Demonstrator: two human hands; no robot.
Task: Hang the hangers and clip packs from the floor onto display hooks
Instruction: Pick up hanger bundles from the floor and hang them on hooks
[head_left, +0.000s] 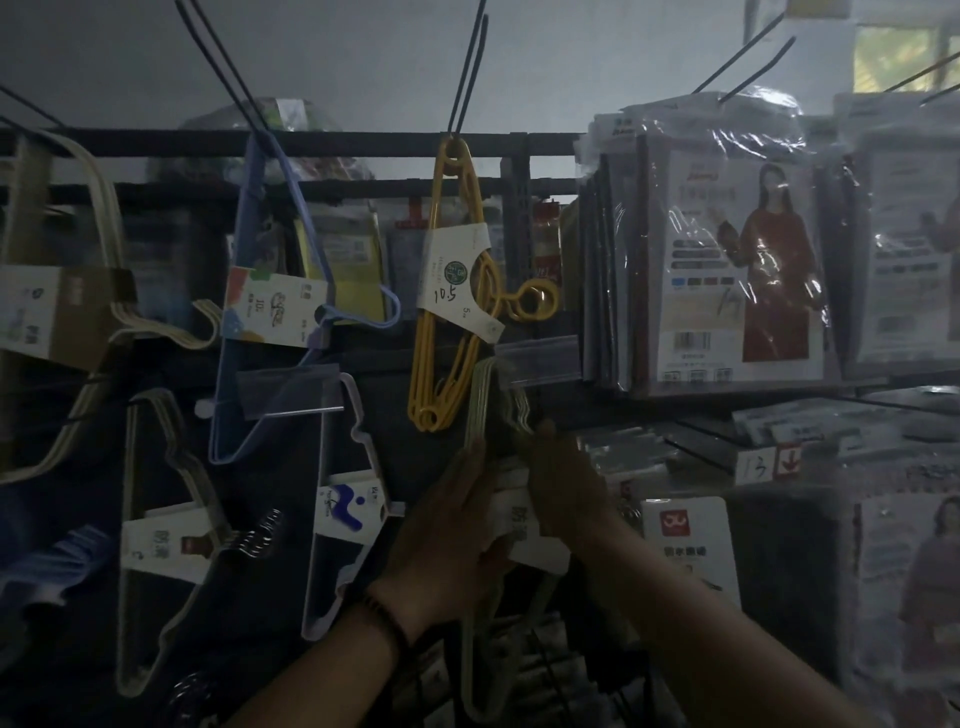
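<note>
Left hand (447, 530), right hand (563, 483) both grasp pale hanger pack (485, 400) below yellow hangers (452, 275). We would keep pack upright, seat top bend fully on hook; target hook not discernible.

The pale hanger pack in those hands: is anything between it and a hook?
The left hand and right hand grip the hanger pack. The yellow hangers hang close at the left of its top and a clear label strip sits at its right, crowding the way up. Which hook it is meant for cannot be told.
</note>
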